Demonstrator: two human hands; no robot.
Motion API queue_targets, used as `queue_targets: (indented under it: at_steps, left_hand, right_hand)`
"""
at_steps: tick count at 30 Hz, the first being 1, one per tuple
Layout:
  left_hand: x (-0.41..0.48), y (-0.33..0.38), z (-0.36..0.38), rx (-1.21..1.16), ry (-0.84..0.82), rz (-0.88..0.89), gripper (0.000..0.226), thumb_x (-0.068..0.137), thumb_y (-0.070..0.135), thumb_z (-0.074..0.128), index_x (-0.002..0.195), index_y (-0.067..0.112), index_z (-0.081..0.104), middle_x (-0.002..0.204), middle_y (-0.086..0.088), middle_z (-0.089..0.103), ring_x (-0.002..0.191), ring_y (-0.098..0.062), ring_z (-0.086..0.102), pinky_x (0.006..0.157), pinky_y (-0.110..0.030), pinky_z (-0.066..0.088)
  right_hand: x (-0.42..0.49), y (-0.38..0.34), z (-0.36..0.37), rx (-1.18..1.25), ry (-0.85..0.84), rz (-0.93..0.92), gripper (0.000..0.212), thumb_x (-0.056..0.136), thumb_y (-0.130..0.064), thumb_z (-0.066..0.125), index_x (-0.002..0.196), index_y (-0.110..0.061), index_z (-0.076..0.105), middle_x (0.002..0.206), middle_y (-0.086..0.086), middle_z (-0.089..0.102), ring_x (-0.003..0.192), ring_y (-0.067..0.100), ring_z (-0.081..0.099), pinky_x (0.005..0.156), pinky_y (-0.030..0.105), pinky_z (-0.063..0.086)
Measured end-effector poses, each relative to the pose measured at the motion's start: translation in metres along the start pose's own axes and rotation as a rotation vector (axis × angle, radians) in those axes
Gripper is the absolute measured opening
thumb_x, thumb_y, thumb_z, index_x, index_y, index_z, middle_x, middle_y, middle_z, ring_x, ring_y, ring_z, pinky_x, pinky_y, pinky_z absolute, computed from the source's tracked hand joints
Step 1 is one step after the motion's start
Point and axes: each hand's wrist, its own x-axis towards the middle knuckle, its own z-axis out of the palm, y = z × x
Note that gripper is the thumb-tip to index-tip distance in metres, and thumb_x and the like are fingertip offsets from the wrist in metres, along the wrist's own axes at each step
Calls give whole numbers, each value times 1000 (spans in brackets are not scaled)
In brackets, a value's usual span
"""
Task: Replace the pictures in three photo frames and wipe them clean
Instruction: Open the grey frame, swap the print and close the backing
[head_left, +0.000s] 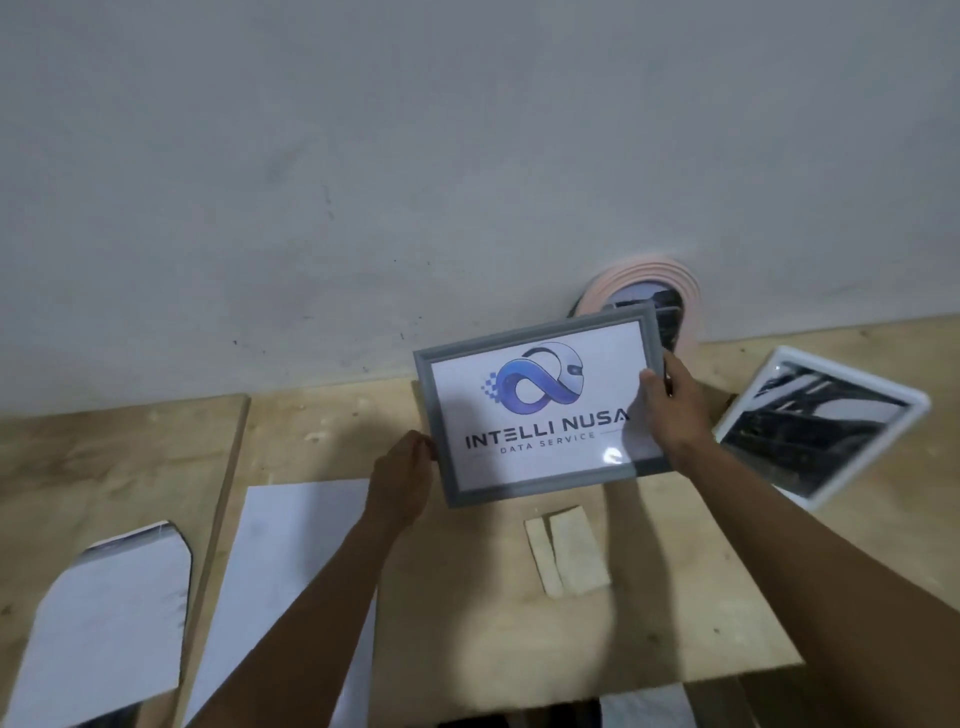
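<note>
surface: light plywood tabletop (322, 421), knots and grain visible, butts against a grey wall at the far edge.
seam: a separate plywood panel (104, 457) sits at left, a gap line between it and the main board.
left panel: cut paper piece (109, 623) with clipped corners, white side up, dark edge showing.
centre left: white paper sheet (296, 561), flat, runs toward the near edge.
centre: two small beige folded cloth strips (569, 553), side by side, touching.
right: white frame (821, 426) with a dark photo, tilted; can't tell if flat or propped.
far edge: round pink frame (670, 280) standing against the wall.
</note>
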Motion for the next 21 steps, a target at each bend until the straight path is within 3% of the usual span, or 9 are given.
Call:
queue_targets:
  at_steps: [3, 7, 9, 12, 14, 17, 21]
  left_hand:
    - [-36, 10, 60, 121, -103, 51, 5, 96, 11, 54, 95, 14, 58, 94, -9, 69, 86, -34, 64, 67, -36, 45]
    - [-77, 18, 125, 430, -102, 120, 25, 82, 9, 59, 106, 7, 66, 112, -16, 65, 100, -43, 60, 78, -44, 50]
    - [-95, 25, 149, 473, -88, 152, 31, 76, 13, 63, 106, 8, 64, 114, -14, 64, 104, -42, 59, 80, -44, 51]
    - [-115, 33, 169, 610, -212, 124, 44, 90, 39, 55, 128, 19, 52, 145, -7, 44, 135, -35, 41, 103, -46, 38]
    - [-121, 27, 172, 716, -302, 131, 61, 92, 59, 52, 143, 28, 41, 160, -5, 25, 145, -33, 26, 111, -47, 30]
    - [-125, 27, 170, 705, -265, 176, 60, 91, 60, 56, 139, 27, 46, 153, -5, 34, 139, -31, 33, 106, -44, 34]
    - [-124, 33, 168, 661, -303, 79, 54, 92, 48, 61, 141, 31, 47, 139, -4, 42, 131, -30, 40, 101, -46, 40]
  right_hand:
    - [-7, 24, -44, -4, 39, -3, 33, 105, -17, 44, 137, -17, 53, 114, 2, 61, 104, 22, 57, 79, 26, 42]
    - [-23, 49, -101, -18, 87, 11, 35, 105, -16, 44, 138, -15, 55, 117, 3, 62, 104, 19, 56, 84, 28, 39]
    - [-25, 60, -123, -38, 118, 2, 35, 105, -16, 44, 139, -16, 54, 118, 3, 63, 103, 20, 56, 83, 27, 39]
    - [-31, 69, -150, -81, 126, -25, 36, 106, -16, 43, 140, -14, 52, 117, 0, 60, 103, 21, 54, 71, 23, 37]
    - [-32, 76, -158, -91, 123, -35, 37, 106, -17, 42, 142, -13, 51, 122, 1, 61, 106, 23, 54, 76, 22, 35]
    - [-32, 83, -163, -94, 124, -31, 38, 106, -22, 42, 142, -16, 49, 133, 10, 61, 112, 26, 55, 87, 30, 36]
    - [-32, 76, -161, -70, 121, -30, 39, 106, -18, 41, 145, -16, 49, 131, 5, 61, 109, 22, 53, 87, 28, 37]
